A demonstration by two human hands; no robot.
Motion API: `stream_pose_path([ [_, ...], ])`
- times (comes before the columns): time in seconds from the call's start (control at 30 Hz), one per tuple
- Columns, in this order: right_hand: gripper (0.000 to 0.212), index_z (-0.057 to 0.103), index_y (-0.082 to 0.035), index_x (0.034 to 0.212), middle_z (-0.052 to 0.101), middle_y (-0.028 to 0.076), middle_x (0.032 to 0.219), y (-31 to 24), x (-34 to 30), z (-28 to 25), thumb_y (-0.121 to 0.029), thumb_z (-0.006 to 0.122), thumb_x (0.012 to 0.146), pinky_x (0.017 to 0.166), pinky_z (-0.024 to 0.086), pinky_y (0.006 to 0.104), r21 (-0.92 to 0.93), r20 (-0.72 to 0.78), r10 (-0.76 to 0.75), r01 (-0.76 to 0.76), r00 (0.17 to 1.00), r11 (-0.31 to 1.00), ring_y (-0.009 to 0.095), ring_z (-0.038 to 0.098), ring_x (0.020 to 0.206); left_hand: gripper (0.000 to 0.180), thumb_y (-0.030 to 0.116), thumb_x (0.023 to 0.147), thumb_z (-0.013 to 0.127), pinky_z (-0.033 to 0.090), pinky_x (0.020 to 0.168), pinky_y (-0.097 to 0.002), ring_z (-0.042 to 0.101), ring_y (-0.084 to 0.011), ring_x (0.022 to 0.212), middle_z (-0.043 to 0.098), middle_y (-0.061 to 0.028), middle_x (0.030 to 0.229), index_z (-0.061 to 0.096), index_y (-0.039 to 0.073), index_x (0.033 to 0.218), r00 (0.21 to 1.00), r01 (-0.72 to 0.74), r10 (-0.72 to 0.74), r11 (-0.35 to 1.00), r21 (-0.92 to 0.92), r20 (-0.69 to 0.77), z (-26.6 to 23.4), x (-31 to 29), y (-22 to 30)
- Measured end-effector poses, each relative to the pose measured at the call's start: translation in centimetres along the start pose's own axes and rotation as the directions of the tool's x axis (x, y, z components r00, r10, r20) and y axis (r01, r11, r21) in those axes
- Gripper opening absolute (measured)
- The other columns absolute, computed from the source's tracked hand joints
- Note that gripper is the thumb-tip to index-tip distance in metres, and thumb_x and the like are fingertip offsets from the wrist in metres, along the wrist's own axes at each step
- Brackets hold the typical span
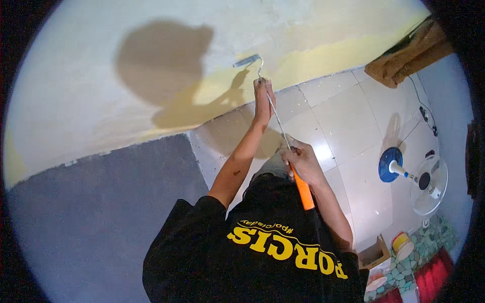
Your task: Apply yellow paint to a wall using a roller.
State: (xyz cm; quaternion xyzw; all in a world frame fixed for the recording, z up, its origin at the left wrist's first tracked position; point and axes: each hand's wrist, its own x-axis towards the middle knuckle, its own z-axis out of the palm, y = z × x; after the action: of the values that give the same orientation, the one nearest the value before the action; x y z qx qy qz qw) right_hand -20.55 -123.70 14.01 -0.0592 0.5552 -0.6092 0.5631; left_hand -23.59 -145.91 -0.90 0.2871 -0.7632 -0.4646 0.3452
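A small paint roller (246, 61) with a thin bent metal rod and an orange handle (302, 188) is in both my hands. My left hand (263, 98) is closed around the rod, just below the roller head. Lower down, my right hand (305, 162) grips the rod where it meets the handle. The grey-blue roller head is up by the wall (303, 30), which is whitish with a yellow band along its lower part. Whether the roller touches the wall I cannot tell. My shadow falls on the wall to the left of it.
Pale tiles cover the floor (348, 116); a dark grey surface (111, 212) lies at left. To the right stand a fan with a blue base (388, 164) and a brown cloth-covered thing (404, 55). A cardboard box (374, 252) and a red cloth (434, 275) are at lower right.
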Motion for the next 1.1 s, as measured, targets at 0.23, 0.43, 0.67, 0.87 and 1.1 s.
stream_pose_path([
  [0.23,0.055,0.042,-0.010,0.148,0.048,-0.002,0.060,-0.9,-5.5,0.4,-0.023,0.061,0.098,0.037,0.040,0.0230,-0.038,-0.117,0.259,-0.265,0.959,0.964,0.008,0.047,0.042,0.014,0.010,0.104,0.042,0.041,0.078,-0.0303,0.042,-0.0170,0.083,0.040,-0.0091,0.093,0.045,-0.003,0.097,0.994,0.108,-0.101,0.954,-0.280,0.039,0.6,-0.6,0.9],
  [0.43,0.022,0.056,-0.007,0.096,0.044,-0.003,0.055,0.8,-2.6,1.0,-0.028,0.058,0.100,0.035,0.037,0.0236,-0.044,-0.184,0.183,-0.194,0.966,0.980,0.007,0.041,0.036,0.013,0.001,0.098,0.048,0.044,0.082,-0.0378,0.052,-0.0301,0.095,0.048,-0.0202,0.104,0.052,-0.010,0.105,0.968,-0.081,0.007,0.955,0.285,0.249,-0.2,-0.2,-1.8],
  [0.67,0.024,0.050,-0.008,0.087,0.045,-0.002,0.055,-0.1,-5.0,0.9,-0.026,0.057,0.101,0.032,0.033,0.0245,-0.021,-0.105,0.151,-0.154,0.983,0.988,0.007,0.040,0.035,0.014,0.002,0.097,0.051,0.042,0.084,-0.0453,0.051,-0.0380,0.095,0.046,-0.0247,0.102,0.052,-0.011,0.099,0.980,-0.198,0.195,0.970,0.141,0.039,-0.6,-0.6,0.0],
  [0.87,0.020,0.056,-0.007,0.098,0.045,-0.003,0.055,0.5,-2.6,0.7,-0.027,0.057,0.101,0.034,0.035,0.0242,-0.070,-0.105,0.180,-0.187,0.978,0.980,0.007,0.041,0.037,0.012,0.002,0.096,0.052,0.041,0.085,-0.0469,0.049,-0.0396,0.092,0.045,-0.0251,0.101,0.050,-0.010,0.095,0.970,-0.101,0.030,0.953,0.285,0.243,-1.2,0.0,-0.2],
  [1.1,0.021,0.054,-0.008,0.099,0.044,-0.002,0.055,1.7,-6.3,-0.6,-0.029,0.056,0.101,0.033,0.034,0.0237,0.051,-0.109,0.211,-0.207,0.971,0.977,0.008,0.041,0.036,0.019,0.009,0.096,0.056,0.042,0.083,-0.0511,0.050,-0.0435,0.093,0.047,-0.0274,0.099,0.051,-0.010,0.096,0.940,-0.196,0.111,0.950,0.243,0.323,-0.8,-2.9,0.1],
])
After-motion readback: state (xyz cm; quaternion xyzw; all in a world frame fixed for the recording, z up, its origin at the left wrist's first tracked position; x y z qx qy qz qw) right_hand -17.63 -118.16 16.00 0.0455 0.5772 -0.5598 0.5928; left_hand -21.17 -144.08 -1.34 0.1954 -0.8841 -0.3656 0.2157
